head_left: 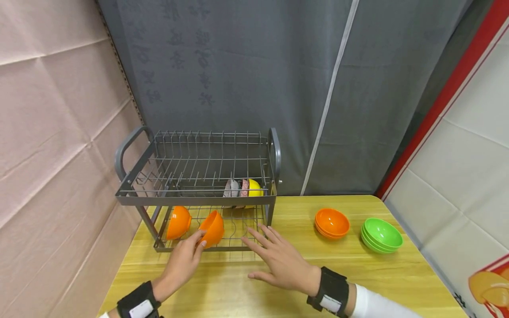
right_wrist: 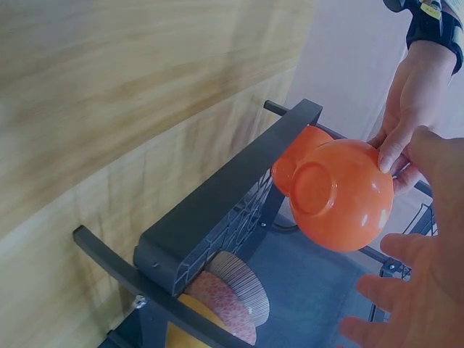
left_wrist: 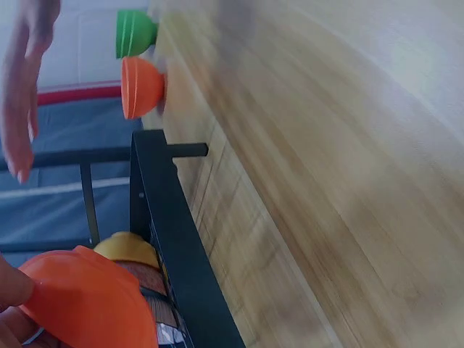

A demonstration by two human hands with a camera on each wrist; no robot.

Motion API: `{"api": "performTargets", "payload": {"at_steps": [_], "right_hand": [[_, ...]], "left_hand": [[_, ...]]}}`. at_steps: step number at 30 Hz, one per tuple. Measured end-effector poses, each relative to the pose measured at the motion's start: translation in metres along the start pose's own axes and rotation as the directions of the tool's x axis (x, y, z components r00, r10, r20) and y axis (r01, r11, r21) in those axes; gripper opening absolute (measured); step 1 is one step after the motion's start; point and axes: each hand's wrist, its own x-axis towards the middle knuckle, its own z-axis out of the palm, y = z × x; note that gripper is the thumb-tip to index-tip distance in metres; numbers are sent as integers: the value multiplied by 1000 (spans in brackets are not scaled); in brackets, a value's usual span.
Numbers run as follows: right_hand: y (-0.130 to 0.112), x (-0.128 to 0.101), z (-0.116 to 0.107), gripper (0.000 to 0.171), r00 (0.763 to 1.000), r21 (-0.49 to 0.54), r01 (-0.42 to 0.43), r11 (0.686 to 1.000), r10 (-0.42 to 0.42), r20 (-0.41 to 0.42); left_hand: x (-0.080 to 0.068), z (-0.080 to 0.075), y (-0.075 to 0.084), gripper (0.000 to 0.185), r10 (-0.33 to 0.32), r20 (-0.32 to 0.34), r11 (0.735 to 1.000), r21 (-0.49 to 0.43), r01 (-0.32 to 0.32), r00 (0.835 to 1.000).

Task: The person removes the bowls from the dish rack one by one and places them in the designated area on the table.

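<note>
In the head view my left hand [head_left: 184, 260] pinches the rim of an orange bowl [head_left: 213, 229], tilted on its side at the front of the rack's lower tier. Another orange bowl [head_left: 179, 222] sits on edge to its left in the dish rack [head_left: 199, 201]. My right hand [head_left: 280, 263] is spread with straight fingers beside the rack's front right corner, holding nothing. The right wrist view shows the held bowl's round base [right_wrist: 313, 188] and the left thumb and fingers at its rim.
On the lower tier's right stand a yellow bowl [head_left: 254, 189], a pink patterned bowl [right_wrist: 226, 301] and a striped bowl [right_wrist: 245, 281]. Stacked orange bowls [head_left: 332, 223] and stacked green bowls [head_left: 381, 235] are on the wooden table [head_left: 310, 247] at right. A grey curtain [head_left: 238, 66] hangs behind.
</note>
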Motion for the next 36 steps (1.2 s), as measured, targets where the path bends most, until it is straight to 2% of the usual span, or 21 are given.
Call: {"api": "performTargets", "payload": {"at_steps": [2, 4, 8, 11, 15, 20, 29, 36], "right_hand": [[0, 3, -1, 80, 1000, 4, 7, 1000, -7, 2], [0, 7, -2, 80, 1000, 8, 9, 1000, -9, 4], [0, 15, -6, 80, 1000, -11, -8, 1000, 8, 4], [1, 20, -8, 81, 1000, -30, -19, 999, 20, 4], [-1, 25, -11, 82, 1000, -36, -15, 999, 15, 11], [-6, 31, -12, 73, 1000, -36, 9, 999, -10, -10], [-16, 40, -5, 65, 997, -105, 75, 992, -72, 31], [-22, 41, 0, 60, 992, -170, 122, 978, -115, 46]], "left_hand": [[-3, 2, 2, 30, 44, -19, 997, 57, -43, 999], [-6, 4, 3, 29, 122, -56, 986, 124, -115, 991], [-11, 8, 2, 26, 287, -118, 934, 257, -250, 951], [-15, 9, 4, 27, 365, -125, 898, 308, -314, 923], [-19, 9, 7, 32, 428, -99, 860, 352, -370, 898], [-22, 7, 12, 42, 489, -74, 812, 403, -423, 869], [-24, 8, 11, 62, 615, -14, 716, 427, -552, 788], [-25, 11, 12, 55, 701, 1, 648, 417, -638, 713]]}}
